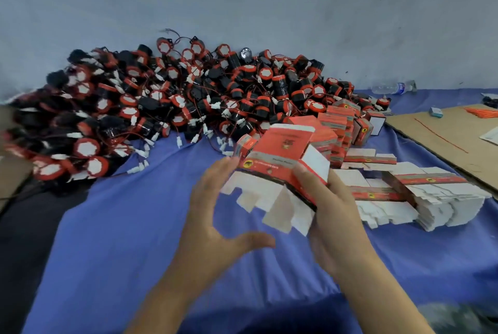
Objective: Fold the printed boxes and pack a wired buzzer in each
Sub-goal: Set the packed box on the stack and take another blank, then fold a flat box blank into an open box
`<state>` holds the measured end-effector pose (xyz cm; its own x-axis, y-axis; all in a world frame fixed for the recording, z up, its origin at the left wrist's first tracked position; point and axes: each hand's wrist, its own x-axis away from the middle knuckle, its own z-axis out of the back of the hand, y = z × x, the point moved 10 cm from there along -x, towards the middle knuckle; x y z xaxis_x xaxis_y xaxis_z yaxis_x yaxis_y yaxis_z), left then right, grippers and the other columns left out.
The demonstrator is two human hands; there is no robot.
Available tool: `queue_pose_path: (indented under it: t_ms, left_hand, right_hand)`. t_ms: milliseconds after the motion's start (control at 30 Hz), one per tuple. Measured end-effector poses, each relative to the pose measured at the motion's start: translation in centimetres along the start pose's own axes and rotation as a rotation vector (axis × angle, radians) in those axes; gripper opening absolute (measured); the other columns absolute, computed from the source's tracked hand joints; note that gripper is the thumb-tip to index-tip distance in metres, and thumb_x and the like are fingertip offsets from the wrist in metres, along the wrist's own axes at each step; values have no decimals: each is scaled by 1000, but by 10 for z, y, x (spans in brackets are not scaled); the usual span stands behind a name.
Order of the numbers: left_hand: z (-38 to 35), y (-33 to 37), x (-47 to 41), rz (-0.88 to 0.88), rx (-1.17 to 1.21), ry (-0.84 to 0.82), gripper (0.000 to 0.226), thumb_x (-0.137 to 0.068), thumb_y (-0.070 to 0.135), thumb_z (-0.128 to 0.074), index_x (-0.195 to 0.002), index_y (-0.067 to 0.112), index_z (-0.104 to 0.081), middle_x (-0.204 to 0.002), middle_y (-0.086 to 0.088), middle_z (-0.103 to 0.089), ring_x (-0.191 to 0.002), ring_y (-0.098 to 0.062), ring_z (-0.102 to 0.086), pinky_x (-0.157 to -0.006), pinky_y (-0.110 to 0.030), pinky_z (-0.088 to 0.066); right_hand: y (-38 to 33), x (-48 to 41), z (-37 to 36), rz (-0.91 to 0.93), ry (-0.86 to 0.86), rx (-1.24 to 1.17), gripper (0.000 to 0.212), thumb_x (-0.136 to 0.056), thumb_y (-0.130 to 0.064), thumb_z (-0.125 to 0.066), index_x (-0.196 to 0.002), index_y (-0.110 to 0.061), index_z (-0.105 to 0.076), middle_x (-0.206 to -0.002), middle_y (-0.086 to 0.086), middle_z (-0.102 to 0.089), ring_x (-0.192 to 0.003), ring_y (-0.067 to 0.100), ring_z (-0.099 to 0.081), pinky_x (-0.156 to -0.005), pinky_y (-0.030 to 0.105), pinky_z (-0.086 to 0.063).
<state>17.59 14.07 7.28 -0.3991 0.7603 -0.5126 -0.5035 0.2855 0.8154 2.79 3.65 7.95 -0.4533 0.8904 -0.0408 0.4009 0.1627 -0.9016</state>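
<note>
A red printed box (283, 155), half unfolded with its white flaps hanging loose, is held above the blue cloth. My right hand (334, 215) grips its right side, thumb on the red face. My left hand (215, 212) is spread open at the box's left edge, fingertips touching it, thumb stretched out below. A big heap of black and red wired buzzers (167, 107) with white connectors lies behind. Folded red boxes (342, 129) are stacked to the right of the heap.
A stack of flat box blanks (431, 199) lies on the blue cloth (121, 239) at right. Beyond it are a brown cardboard sheet (452, 134) and a lying plastic bottle (390, 88). A grey wall stands behind the heap.
</note>
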Motion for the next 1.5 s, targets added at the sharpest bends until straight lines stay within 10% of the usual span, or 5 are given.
queue_pose_path:
  t_ms: [600,733,867,1367,1500]
  left_hand:
    - [150,-13,86,169,-95,-45,86,-61,81,-76,-137,46,-56,-140,18,-57,-131,-2,-53,-98,-12,-42]
    - [139,-27,97,261,109,-6,83,-74,91,-49,-143,46,-49,-145,12,-52,-139,-15,-47,-109,-42,-38]
    - [137,-20,99,239,26,53,67,-90,86,-21,-142,51,-46,-143,14,-51,-140,-11,-43,-106,-12,-32]
    - [107,-13,83,273,-66,13,81,-83,93,-23,-136,41,-55,-121,21,-56,-128,2,-45,-91,0,-34]
    - [106,-20,92,384,236,-89,26,-103,42,-54,-126,34,-62,-116,14,-65,-137,-11,-50,-96,-5,-40]
  right_hand:
    - [127,73,-134,-637,-441,58,59,-71,-34,-86,-127,-28,-68,-118,16,-70,-98,27,-64,-74,42,-59]
    - [121,78,-143,-561,-505,148,29,-86,-26,-80,-112,-16,-75,-115,5,-75,-94,18,-65,-78,41,-60]
    - [119,85,-142,-511,-514,330,16,-93,-31,-70,-108,-27,-74,-98,0,-74,-82,13,-67,-74,35,-61]
    - [111,75,-116,-231,-478,1027,16,-106,-37,-49,-106,-52,-54,-93,-13,-72,-66,4,-62,-51,13,-43]
    - [101,72,-112,-214,-459,962,16,-103,-36,-55,-107,-50,-63,-95,-13,-71,-63,3,-60,-52,17,-43]
